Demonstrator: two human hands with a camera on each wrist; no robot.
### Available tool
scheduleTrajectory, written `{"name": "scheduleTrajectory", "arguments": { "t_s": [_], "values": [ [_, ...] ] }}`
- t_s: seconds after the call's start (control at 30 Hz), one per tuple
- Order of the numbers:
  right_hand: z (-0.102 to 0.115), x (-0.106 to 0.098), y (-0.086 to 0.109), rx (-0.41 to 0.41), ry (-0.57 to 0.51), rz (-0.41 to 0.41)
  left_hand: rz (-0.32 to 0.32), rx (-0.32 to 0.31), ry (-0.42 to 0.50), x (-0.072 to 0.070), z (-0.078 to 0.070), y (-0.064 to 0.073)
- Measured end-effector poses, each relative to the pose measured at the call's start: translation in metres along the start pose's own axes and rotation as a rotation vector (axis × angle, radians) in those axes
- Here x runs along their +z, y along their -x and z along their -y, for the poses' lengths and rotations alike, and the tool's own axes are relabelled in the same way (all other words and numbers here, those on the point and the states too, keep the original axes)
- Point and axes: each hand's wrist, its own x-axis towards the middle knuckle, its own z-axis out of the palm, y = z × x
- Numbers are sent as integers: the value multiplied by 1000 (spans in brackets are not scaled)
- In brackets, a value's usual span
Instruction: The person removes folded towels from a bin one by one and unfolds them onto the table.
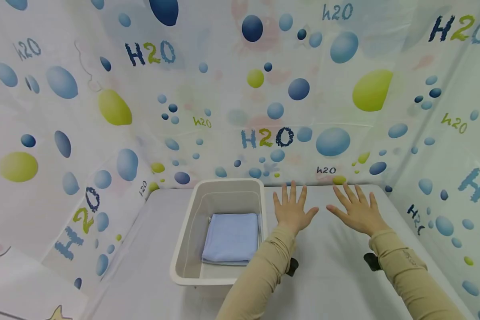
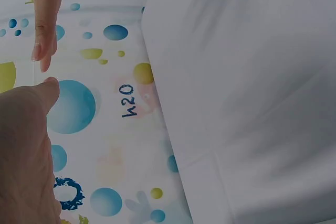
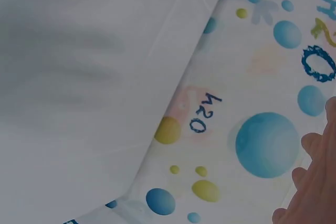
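Both hands are held out over the white table with fingers spread and nothing in them. My left hand (image 1: 292, 212) is just right of a cream plastic bin (image 1: 180, 249), its sleeve overlapping the bin's right side in the head view. Inside the bin lies a folded light blue cloth (image 1: 232, 238), flat on the bottom. Farther right, my right hand (image 1: 358, 211) has its thumb pointing toward the left one. The left wrist view shows part of the left hand (image 2: 23, 150) with the other hand's fingers above it; the right wrist view catches the right hand (image 3: 315, 182) at its edge.
A white cloth-covered table (image 1: 328, 275) stretches under the hands. Behind it and on both sides hang white curtains (image 1: 224, 133) printed with blue and green drops and H2O lettering. A dark wrist mount (image 1: 372, 262) sits under the right sleeve.
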Motion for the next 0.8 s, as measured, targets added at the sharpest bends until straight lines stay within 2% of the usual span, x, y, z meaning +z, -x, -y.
{"name": "scheduleTrajectory", "arguments": {
  "t_s": [0.2, 0.4, 0.53, 0.63, 0.8],
  "values": [
    [6, -4, -2, -27, -3, -14, -8, -12, -9, -3, 2, 2],
    [9, -7, -2, -34, 6, -13, -20, -9, 24, -4, 4, 1],
    [12, -9, -2, -52, 12, -24, -50, -13, 38, -5, 5, 0],
    [14, -11, -3, -82, 22, -60, -96, -13, 45, -7, 6, -1],
    [16, -13, -6, -144, 34, -175, -172, -13, 42, -15, 10, -1]
  ]
}}
